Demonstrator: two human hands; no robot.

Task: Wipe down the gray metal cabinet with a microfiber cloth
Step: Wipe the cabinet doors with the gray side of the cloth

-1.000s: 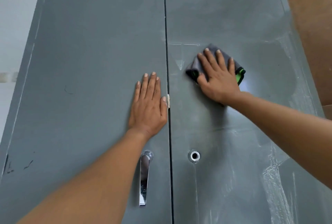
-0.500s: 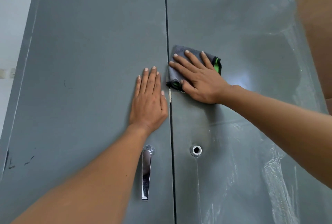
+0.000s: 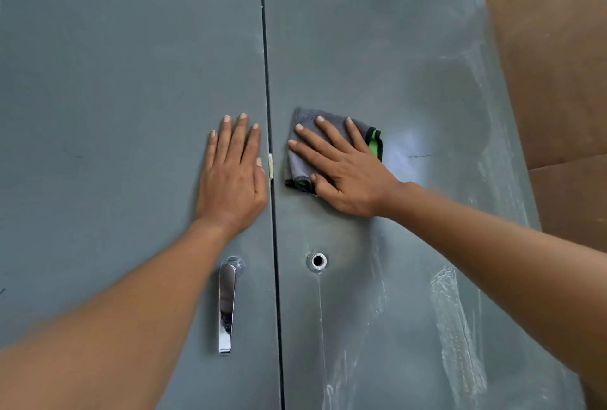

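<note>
The gray metal cabinet fills the view, its two doors meeting at a dark vertical seam. My right hand lies flat with spread fingers on a folded gray microfiber cloth with black and green edging, pressing it against the right door just right of the seam. My left hand rests flat, fingers straight and together, on the left door beside the seam, above the handle. Whitish streaks and smears mark the lower and right parts of the right door.
A chrome lever handle hangs on the left door below my left hand. A round metal-rimmed hole sits on the right door. A brown cardboard-like panel stands to the right of the cabinet.
My right hand slid the cloth left to the seam, then down a little and slightly right. My left hand stayed flat on the left door. The view moved closer.
</note>
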